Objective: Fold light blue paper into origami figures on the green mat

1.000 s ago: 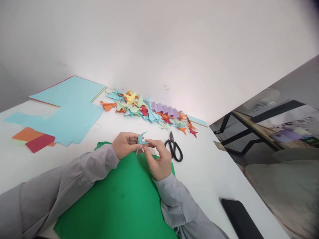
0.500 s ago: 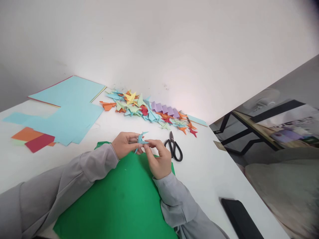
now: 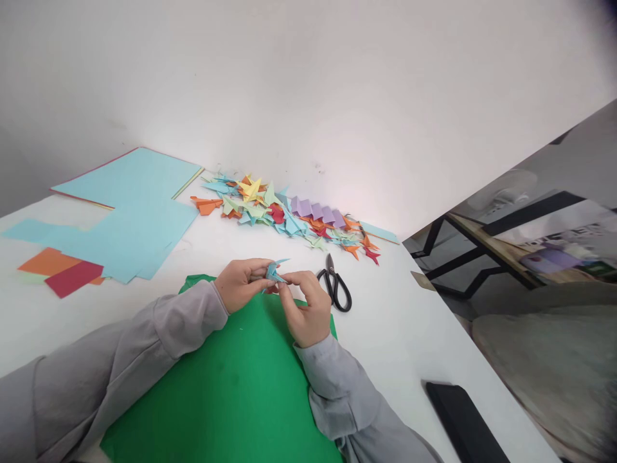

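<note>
A small light-blue origami crane (image 3: pixel 274 272) is held between my two hands, above the far part of a green sheet (image 3: pixel 236 379). My left hand (image 3: pixel 243 283) is closed on its left side, thumb in front and fingers behind. From the right, my right hand (image 3: pixel 306 307) pinches the crane's pointed end between thumb and forefinger. Black-handled scissors (image 3: pixel 336 286) lie just right of my right hand, blades pointing away. Behind my hands, along the wall, rests a heap of folded paper figures (image 3: pixel 260 206) in several colours.
Light-blue paper sheets (image 3: pixel 139 238) and a stack of larger sheets (image 3: pixel 130 170) lie at the left. Orange and red paper pieces (image 3: pixel 74 278) are nearer. A black phone-like object (image 3: pixel 463 418) lies at the right front, by the table's edge. Beyond stands a black-framed shelf (image 3: pixel 482 251).
The blue crane has turned and tilted slightly between my fingers. Both hands stay nearly in place and keep their hold; the view has shifted very little.
</note>
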Available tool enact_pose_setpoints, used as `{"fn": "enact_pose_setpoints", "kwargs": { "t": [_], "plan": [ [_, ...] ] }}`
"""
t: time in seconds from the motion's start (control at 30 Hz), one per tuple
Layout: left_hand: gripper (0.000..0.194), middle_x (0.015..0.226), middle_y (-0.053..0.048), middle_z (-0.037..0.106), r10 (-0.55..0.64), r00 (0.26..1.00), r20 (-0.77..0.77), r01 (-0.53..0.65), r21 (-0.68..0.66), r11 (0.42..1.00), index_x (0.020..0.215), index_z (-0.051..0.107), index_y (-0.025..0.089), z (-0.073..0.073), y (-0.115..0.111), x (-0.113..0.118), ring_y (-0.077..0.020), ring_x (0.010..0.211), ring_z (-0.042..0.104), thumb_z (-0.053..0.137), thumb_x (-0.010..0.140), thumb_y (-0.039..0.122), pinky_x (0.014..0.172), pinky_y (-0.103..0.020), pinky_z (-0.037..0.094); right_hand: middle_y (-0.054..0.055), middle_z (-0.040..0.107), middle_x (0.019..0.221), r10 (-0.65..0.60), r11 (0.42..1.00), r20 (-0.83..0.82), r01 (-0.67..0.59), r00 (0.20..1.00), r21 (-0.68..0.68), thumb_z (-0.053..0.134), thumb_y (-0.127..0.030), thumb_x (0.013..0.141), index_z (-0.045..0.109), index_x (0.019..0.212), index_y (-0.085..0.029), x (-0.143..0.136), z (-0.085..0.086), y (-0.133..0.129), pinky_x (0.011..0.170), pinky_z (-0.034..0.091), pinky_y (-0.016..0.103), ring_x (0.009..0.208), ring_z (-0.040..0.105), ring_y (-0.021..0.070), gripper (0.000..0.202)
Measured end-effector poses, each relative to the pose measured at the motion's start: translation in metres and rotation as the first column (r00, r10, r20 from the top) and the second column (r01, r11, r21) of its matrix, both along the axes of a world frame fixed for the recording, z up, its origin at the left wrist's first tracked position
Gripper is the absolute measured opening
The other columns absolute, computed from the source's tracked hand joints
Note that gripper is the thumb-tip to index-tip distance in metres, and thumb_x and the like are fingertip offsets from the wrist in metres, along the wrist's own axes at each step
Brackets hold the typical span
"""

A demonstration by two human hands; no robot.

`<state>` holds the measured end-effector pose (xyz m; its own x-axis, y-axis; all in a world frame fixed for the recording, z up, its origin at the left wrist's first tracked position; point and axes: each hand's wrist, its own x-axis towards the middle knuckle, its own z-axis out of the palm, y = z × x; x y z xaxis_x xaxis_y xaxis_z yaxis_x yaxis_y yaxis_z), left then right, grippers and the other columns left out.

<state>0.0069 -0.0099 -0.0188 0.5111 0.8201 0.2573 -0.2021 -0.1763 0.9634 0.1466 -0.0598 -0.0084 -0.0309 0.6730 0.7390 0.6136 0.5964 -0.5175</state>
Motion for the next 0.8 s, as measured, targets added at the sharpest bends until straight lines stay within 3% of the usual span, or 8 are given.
{"fn": "enact_pose_setpoints", "kwargs": {
  "t": [0.23,0.5,0.67,0.8],
  "plan": [
    [0.022,0.083,-0.003,0.069,0.138,0.987,-0.086,-0.115,0.231,0.966,0.097,0.059,0.015,0.001,-0.006,-0.001,-0.0169,0.080,0.066,0.052,0.076,0.020,0.077,-0.029,0.055,0.003,0.065,0.074,-0.047,0.996,0.058,0.042,0.997,0.078,0.052,-0.011,0.079,0.061,0.084,-0.020,0.001,0.000,-0.001,0.063,0.045,0.032,0.070,0.057,0.0169,0.013],
    [0.022,0.086,-0.003,0.068,0.307,0.926,-0.220,-0.136,0.565,0.814,0.102,0.055,0.016,0.005,-0.005,-0.007,-0.0141,0.082,0.065,0.044,0.083,0.018,0.077,-0.024,0.052,0.004,0.064,0.073,-0.054,0.994,0.135,0.040,0.989,0.105,0.052,-0.012,0.079,0.061,0.085,-0.019,0.003,0.001,-0.002,0.063,0.043,0.032,0.070,0.055,0.0175,0.013],
    [0.027,0.098,-0.009,0.068,0.373,0.902,-0.218,-0.138,0.672,0.727,0.108,0.052,0.014,-0.002,-0.001,-0.008,-0.0165,0.090,0.064,0.041,0.084,0.018,0.082,-0.027,0.050,0.005,0.064,0.073,-0.062,0.993,0.149,0.045,0.987,0.112,0.053,-0.012,0.079,0.062,0.086,-0.019,0.003,0.000,-0.001,0.063,0.044,0.033,0.070,0.054,0.0173,0.014],
    [0.027,0.100,-0.009,0.067,0.417,0.884,-0.212,-0.158,0.704,0.692,0.110,0.052,0.016,-0.005,0.001,-0.009,-0.0167,0.094,0.063,0.041,0.085,0.019,0.085,-0.029,0.049,0.005,0.064,0.074,-0.044,0.995,0.147,0.031,0.988,0.092,0.053,-0.013,0.078,0.061,0.086,-0.019,0.001,0.002,-0.003,0.064,0.044,0.034,0.070,0.055,0.0181,0.013]
  ]
}}
